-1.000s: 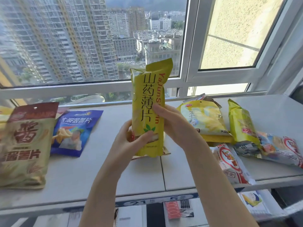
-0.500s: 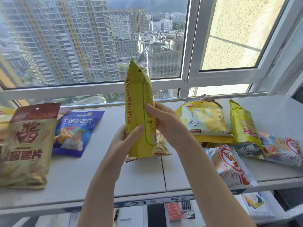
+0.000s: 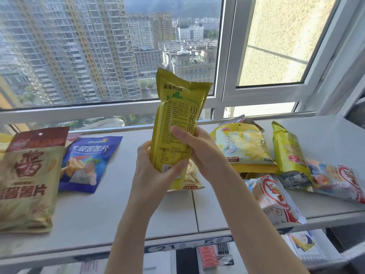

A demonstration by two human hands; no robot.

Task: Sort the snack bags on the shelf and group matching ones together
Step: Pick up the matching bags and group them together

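shelf [image 3: 98, 214]: flat, smooth, pale grey; carried loose snack bags left and right.
yellow bag [image 3: 173, 123]: glossy crinkled film, tall pillow shape; held upright above shelf centre, back label facing.
green-yellow bag [image 3: 288, 151]: likely match, lying right; best placed alongside, fronts up.
hands: clamped on yellow bag, left hand [image 3: 154, 175] at bottom, right hand [image 3: 199, 147] at midsection.

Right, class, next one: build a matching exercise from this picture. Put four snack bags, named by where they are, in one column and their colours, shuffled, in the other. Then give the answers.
Bags
1 held bag, gripped by left hand and right hand
2 big bag at the far left of the shelf
3 flat bag just right of the big bag
4 front-right bag, nearest the shelf's front edge

Colours
A blue
B red and white
C yellow-green
D beige with a dark red top

Pairs: 1-C, 2-D, 3-A, 4-B
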